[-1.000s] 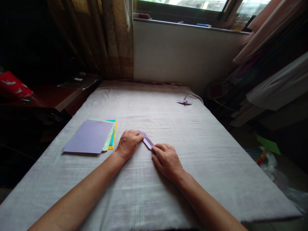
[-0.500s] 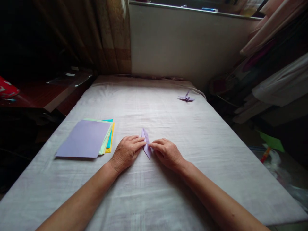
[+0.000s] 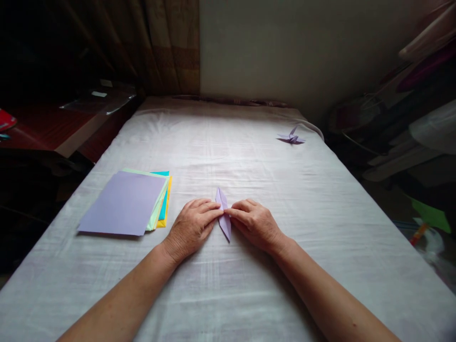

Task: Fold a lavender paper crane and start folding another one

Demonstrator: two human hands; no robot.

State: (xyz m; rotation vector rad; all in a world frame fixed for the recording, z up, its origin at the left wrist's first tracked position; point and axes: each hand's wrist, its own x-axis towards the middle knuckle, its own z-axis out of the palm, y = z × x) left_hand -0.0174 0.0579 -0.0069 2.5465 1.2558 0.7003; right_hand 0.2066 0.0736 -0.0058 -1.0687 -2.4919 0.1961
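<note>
A narrow, diamond-shaped piece of folded purple paper (image 3: 224, 227) lies on the sheet, one point away from me and the other toward me. From its left side, my left hand (image 3: 192, 225) rests thumb and fingertips on it, pressing its middle. At the right edge, my right hand (image 3: 257, 224) pinches the same paper between thumb and index finger, the other fingers curled under. The fingertips of both hands almost meet over the paper's middle and cover part of it. Beyond my right hand, a folded purple paper crane (image 3: 292, 138) stands near the far right corner.
Left of my left hand is a stack of square paper (image 3: 121, 204), purple on top, with green, blue and yellow edges showing. A pale sheet (image 3: 199, 294) covers the surface. A reddish-brown table (image 3: 39, 128) stands at the left, and hanging clothes (image 3: 431, 104) at the right.
My view has tipped downward and turned slightly left. Over the paper, my thumb and finger tips have come closer together. Both hands stay on the folded paper.
</note>
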